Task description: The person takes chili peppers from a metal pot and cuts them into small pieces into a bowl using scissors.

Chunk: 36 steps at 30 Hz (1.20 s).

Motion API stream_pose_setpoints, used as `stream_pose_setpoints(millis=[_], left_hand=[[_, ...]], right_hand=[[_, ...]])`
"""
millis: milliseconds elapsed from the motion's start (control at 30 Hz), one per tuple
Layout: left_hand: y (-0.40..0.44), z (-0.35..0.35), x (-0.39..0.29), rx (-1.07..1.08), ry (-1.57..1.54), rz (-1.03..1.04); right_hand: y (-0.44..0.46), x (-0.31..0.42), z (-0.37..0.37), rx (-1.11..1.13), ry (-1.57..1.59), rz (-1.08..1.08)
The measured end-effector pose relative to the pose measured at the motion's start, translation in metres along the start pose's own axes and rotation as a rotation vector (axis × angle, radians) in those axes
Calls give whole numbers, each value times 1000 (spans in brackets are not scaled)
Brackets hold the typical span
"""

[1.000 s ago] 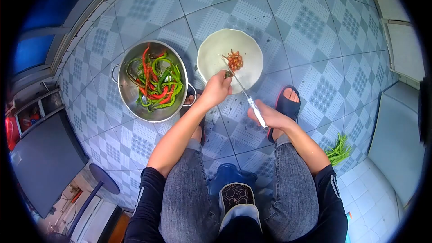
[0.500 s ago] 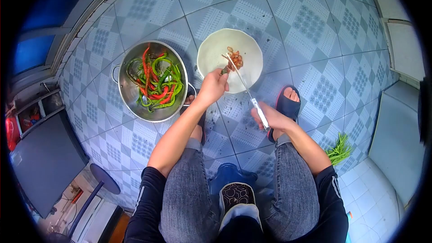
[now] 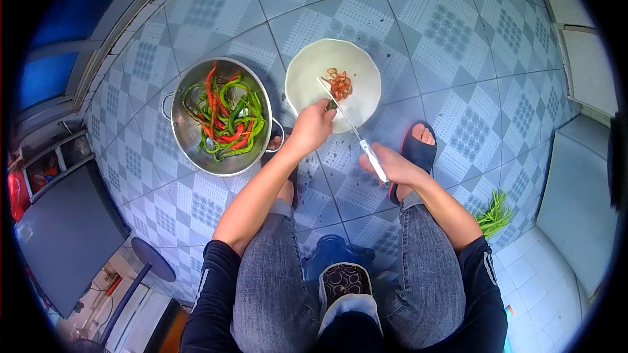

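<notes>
1. Left hand (image 3: 313, 125): thumb and fingers pinch a small dark piece (image 3: 331, 104) at the near side of the bowl; most of this piece is hidden by the fingertips and blade.
2. Right hand (image 3: 394, 166): closed around the handle of a white-handled cutter (image 3: 373, 159); the finger grip is partly covered. The slender blade slants over the bowl beside the left fingertips; whether it touches the dark piece cannot be told.
3. Pale bowl (image 3: 306, 68): on the floor (image 3: 451, 101), its near rim partly screened by the left hand. Inside lie reddish-brown cut pieces (image 3: 341, 85), too small to identify.
4. Metal pot (image 3: 186, 147): left of the bowl, apart from it, holding tangled red and green peppers (image 3: 211, 98), many overlapped.
5. Sandals (image 3: 418, 149): the left one largely obscured by the forearm.
6. Green stalks (image 3: 495, 216): beyond the right forearm, lower end masked by the sleeve.
7. Blue object (image 3: 333, 255): between the legs, mostly concealed.
</notes>
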<state>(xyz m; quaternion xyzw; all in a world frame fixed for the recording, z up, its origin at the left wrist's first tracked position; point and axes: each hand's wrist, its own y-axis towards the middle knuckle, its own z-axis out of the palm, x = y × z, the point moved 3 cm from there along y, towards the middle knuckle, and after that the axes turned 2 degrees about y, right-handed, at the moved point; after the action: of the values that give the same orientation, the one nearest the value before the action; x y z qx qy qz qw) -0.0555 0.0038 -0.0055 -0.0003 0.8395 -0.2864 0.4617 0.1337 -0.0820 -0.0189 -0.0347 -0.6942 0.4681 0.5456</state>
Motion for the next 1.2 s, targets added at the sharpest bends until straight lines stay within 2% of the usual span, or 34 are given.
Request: stream_pose_setpoints(millis=[67, 233, 267, 333, 467, 533, 767, 967, 1033, 1100, 1200], left_hand=[[2, -1, 4, -1, -6, -9], [4, 0, 7, -43, 20, 24], [4, 0, 7, -38, -12, -14], [5, 0, 10, -33, -44, -52], [8, 2, 19, -27, -126, -40], [7, 1, 13, -7, -129, -23], [5, 1, 12, 12, -15, 9], [8, 5, 18, -55, 75, 49], [6, 1, 10, -88, 88, 77], [4, -2, 7, -19, 31, -50], [5, -7, 10, -15, -18, -50]], right_hand=[[-1, 0, -1, 5, 1, 2], [-17, 30, -3, -2, 171, 189], [-13, 17, -2, -2, 171, 189], [-3, -6, 1, 18, 82, -41], [-12, 8, 2, 6, 57, -3], [-11, 14, 2, 68, 59, -14], [-6, 10, -1, -9, -62, 14], [-7, 13, 1, -27, 17, 90], [-16, 30, 0, 8, 160, 191], [-18, 30, 0, 7, 204, 200], [-21, 30, 0, 10, 258, 213]])
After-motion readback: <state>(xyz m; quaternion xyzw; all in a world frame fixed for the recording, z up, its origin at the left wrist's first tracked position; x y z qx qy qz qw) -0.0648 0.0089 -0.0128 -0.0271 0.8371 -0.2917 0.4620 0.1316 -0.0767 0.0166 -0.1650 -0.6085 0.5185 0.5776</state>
